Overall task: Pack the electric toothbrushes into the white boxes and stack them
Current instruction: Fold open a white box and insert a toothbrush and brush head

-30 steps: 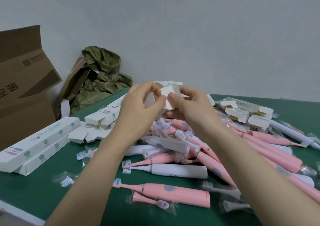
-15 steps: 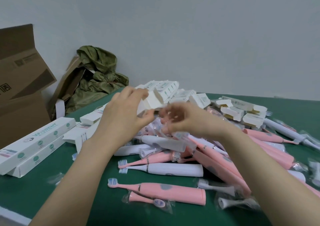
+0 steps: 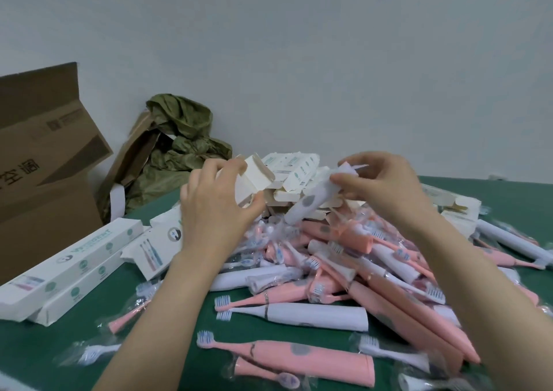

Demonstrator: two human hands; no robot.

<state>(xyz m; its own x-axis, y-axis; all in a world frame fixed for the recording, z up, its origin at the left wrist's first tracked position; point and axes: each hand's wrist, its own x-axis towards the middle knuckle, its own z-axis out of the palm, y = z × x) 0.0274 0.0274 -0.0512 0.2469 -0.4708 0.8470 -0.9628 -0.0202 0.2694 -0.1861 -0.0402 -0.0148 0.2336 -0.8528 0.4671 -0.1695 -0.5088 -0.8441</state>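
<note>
My left hand grips an open-ended white box held up above the pile. My right hand pinches a white electric toothbrush by its upper end; the handle slants down to the left, its lower end near the box. Below both hands lies a heap of pink and white toothbrushes on the green table. Two closed white boxes lie side by side at the left. More white boxes are piled behind my hands.
A large brown carton stands at the far left. An olive green cloth and a torn cardboard piece lean against the wall. Loose brush heads in clear wrappers lie near the front edge. More open boxes sit at the right.
My right hand left the box, went down to the pile and came up holding a white toothbrush. My left hand kept the box and shifted slightly left.
</note>
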